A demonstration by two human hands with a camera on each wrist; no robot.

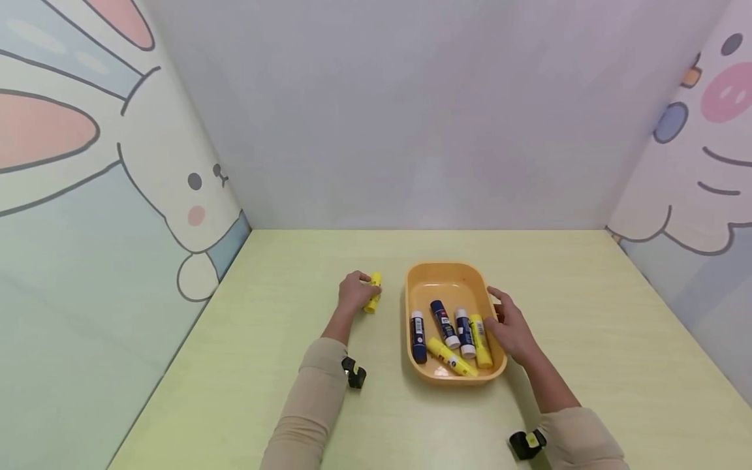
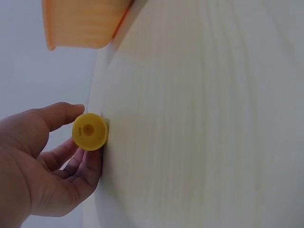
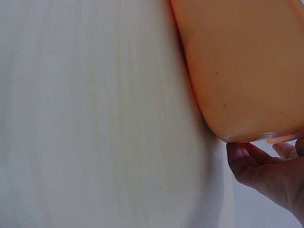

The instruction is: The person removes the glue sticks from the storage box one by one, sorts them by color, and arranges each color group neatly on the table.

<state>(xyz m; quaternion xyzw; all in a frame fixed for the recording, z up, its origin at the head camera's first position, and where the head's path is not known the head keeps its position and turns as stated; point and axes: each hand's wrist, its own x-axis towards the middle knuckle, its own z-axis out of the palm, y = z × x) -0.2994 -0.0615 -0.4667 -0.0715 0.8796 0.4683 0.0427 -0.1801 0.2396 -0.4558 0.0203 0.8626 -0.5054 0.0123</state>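
Left of an orange plastic basket, my left hand pinches a yellow glue stick between thumb and fingers. The stick lies on or close over the tabletop, its round end facing the left wrist camera. My right hand grips the basket's right side, the thumb at the rim and the fingers along the outer wall. Inside the basket are two yellow glue sticks, one upright in the view and one slanted, with several navy-and-white glue sticks beside them.
The pale wooden tabletop runs back to a plain grey wall. Side panels with a cartoon rabbit at left and another cartoon animal at right border it. Each wrist wears a small black camera.
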